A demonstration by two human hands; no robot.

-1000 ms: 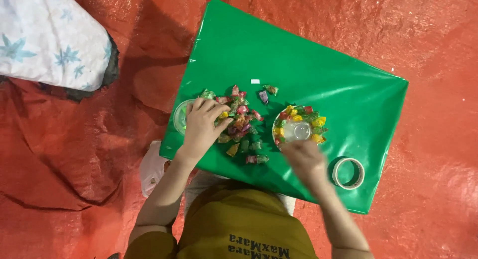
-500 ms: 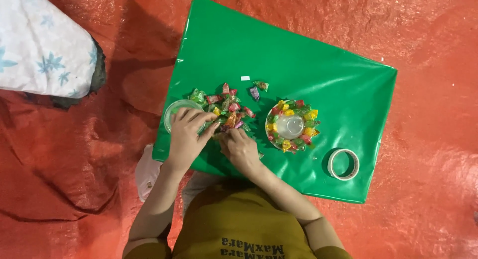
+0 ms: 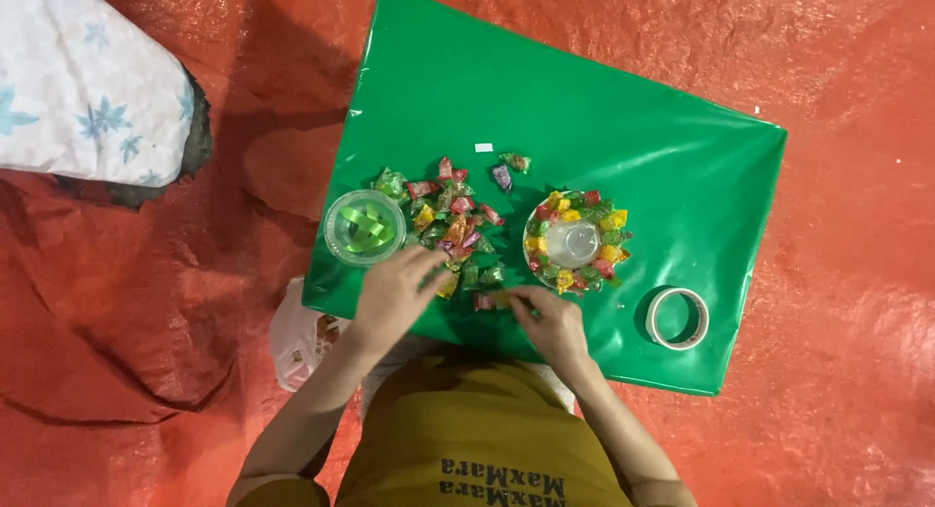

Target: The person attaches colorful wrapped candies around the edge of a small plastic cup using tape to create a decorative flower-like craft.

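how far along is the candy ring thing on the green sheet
Done so far: a ring of wrapped candies already circles most of the clear cup. In hand: the right hand pinches a wrapped candy near the sheet's front edge, while the left hand reaches into the loose candy pile. Left: that pile is sizeable, and the tape roll and the bowl of green strips sit untouched.
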